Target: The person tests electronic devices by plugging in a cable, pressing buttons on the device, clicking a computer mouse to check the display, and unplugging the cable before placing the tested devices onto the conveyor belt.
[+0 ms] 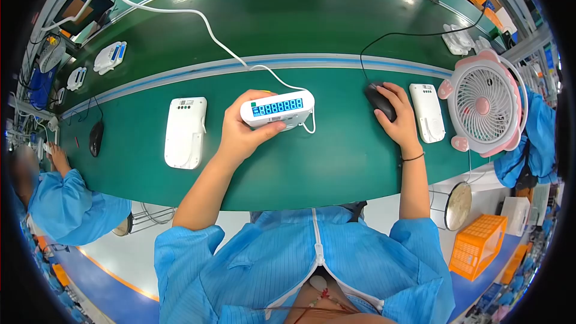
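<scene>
Left hand [245, 121]: fingers pinching lit white device [278, 109] | right hand [393, 108]: palm down, fingers draped over black mouse [381, 101]

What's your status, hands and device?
Left hand gripping white device, display lit. Right hand on black mouse. White cable close behind device.
</scene>
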Demonstrator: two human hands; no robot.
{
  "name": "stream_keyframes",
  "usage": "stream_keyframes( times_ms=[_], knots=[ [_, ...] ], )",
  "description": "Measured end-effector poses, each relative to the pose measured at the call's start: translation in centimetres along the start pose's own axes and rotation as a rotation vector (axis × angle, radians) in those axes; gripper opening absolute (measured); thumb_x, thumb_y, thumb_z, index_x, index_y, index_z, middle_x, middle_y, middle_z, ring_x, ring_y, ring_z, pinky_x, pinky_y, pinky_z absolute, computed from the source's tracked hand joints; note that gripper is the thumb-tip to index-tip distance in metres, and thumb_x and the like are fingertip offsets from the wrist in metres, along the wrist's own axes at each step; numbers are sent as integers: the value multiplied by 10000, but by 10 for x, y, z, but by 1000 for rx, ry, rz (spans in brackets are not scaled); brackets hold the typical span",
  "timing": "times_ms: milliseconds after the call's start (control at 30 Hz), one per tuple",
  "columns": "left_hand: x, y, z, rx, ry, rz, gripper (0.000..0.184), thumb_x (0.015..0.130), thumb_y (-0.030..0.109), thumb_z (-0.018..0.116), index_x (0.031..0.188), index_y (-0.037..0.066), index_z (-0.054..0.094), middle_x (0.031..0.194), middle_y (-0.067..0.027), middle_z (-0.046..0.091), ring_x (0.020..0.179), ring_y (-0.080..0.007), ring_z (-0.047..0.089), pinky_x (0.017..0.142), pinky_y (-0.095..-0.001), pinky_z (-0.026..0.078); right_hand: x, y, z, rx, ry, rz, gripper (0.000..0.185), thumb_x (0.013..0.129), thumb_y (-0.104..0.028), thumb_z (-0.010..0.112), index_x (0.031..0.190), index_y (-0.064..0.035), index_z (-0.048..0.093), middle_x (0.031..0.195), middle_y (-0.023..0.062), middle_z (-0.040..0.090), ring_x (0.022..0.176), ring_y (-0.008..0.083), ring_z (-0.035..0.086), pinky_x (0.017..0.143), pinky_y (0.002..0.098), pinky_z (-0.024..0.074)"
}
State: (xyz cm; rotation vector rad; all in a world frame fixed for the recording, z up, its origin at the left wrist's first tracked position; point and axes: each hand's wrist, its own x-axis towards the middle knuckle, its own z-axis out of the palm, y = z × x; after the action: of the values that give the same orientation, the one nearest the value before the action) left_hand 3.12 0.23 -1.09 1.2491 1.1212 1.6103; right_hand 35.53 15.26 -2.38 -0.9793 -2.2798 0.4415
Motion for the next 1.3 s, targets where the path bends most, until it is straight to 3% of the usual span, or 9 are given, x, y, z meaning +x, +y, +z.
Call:
stream_keyframes(
  times_ms=[267,367,400,500,533,833,1133,1233,1300],
  knots=[
    [1,-11,-1,82,0,-73,432,672,36,855,1013,39,590,1043,-58,649,966,-146,629,839,-287,511,0,0,0,17,-13,21,469,736,-149,689,1193,-71,618,1259,150,546,1124,345,560,957,399,457],
    [4,-6,8,-468,180,-277,441,799,202,775,1139,37,547,976,-67,658,926,-161,648,851,-310,528,1,3,2,23,-7,2,473,734,-155,692,1192,-68,617,1254,155,545,1122,349,561,958,394,459],
    [3,-4,3,-700,168,-462,489,870,361,669,1208,40,521,981,-83,643,895,-175,650,827,-308,541,1,4,2,15,-2,-20,475,733,-156,692,1193,-68,617,1254,156,545,1123,350,560,958,392,459],
    [-4,4,-5,-1549,-268,-617,543,950,445,492,1239,-14,475,802,-71,497,608,-158,495,516,-253,428,0,6,3,27,3,-22,474,734,-148,687,1196,-70,617,1264,153,543,1136,351,560,965,389,457],
    [-1,0,-9,-1630,-340,-622,539,961,414,480,1256,-36,438,750,-67,441,565,-141,412,467,-254,362,0,4,2,25,-2,-2,470,737,-144,685,1196,-71,617,1266,150,544,1136,349,561,964,389,459],
    [-3,-3,-14,-1618,-519,-541,617,886,476,579,1227,-9,408,751,-74,449,604,-138,429,534,-246,360,-1,4,4,8,1,-6,480,737,-142,685,1205,-67,611,1265,144,551,1130,347,565,959,384,464],
    [1,9,-9,-1631,-285,-588,575,864,424,628,1151,-18,397,875,-98,446,643,-159,465,552,-260,403,-4,2,0,31,26,-18,486,725,-145,697,1195,-59,609,1256,159,558,1143,351,557,976,387,444],
    [2,13,-12,-1606,-224,-682,428,879,300,614,1105,18,385,773,-65,417,506,-134,448,459,-242,351,-4,6,2,41,20,-30,483,733,-120,693,1203,-55,605,1264,157,557,1134,350,566,966,383,456],
    [4,7,-15,-1641,-266,-652,444,867,288,630,1122,12,396,750,-81,470,490,-129,462,470,-239,390,-4,4,3,42,20,-30,473,742,-106,687,1205,-56,605,1264,149,558,1134,344,566,967,377,455]
  ],
)
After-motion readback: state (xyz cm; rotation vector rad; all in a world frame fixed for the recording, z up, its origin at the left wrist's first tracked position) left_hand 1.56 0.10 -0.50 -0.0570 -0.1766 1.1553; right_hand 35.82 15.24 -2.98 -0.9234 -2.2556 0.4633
